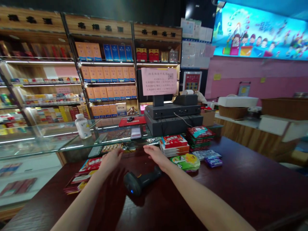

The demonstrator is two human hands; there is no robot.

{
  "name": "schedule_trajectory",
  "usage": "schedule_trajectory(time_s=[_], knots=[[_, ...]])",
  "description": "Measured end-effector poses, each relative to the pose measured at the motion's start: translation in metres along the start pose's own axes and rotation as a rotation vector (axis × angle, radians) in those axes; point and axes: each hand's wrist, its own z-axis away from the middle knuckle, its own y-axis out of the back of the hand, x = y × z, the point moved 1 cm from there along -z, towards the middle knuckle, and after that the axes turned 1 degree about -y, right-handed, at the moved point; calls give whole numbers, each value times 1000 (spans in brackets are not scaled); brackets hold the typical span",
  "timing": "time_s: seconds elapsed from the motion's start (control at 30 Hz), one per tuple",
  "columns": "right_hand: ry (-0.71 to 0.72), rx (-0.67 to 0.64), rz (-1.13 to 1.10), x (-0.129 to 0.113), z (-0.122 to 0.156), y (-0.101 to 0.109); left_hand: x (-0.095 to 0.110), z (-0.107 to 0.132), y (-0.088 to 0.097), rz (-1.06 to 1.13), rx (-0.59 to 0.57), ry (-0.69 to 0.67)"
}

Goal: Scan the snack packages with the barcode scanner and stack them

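Both my arms reach forward over a dark wooden counter [240,189]. My left hand [112,158] is stretched out with fingers apart, holding nothing, near the edge of a glass counter [72,141] and beside red packets [90,165]. My right hand [155,153] is also flat and open, empty, just left of a stack of red and white boxes [174,145]. A black handheld barcode scanner [141,182] lies on the wood between and below my forearms, with a blue light showing.
A cash register with a pink notice [168,112] stands behind the boxes. Green snack packs [186,162], blue packets [211,158] and stacked cards [199,134] lie to the right. A white bottle [82,126] stands on the glass. Shelves of cartons [106,80] fill the back wall.
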Motion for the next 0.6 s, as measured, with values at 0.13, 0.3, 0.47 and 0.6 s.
schedule_trajectory(time_s=[0.13, 0.3, 0.47, 0.6], knots=[[62, 82, -2, 0, 4, 31, 27, -7, -5, 42, -4, -59], [148, 182, 8, 2, 6, 69, 60, -19, -16, 126, -15, -151], [230, 241, 42, 4, 4, 105, 92, -34, -32, 207, -39, -227], [280, 307, 142, 6, 0, 132, 118, -43, -41, 267, -59, -262]])
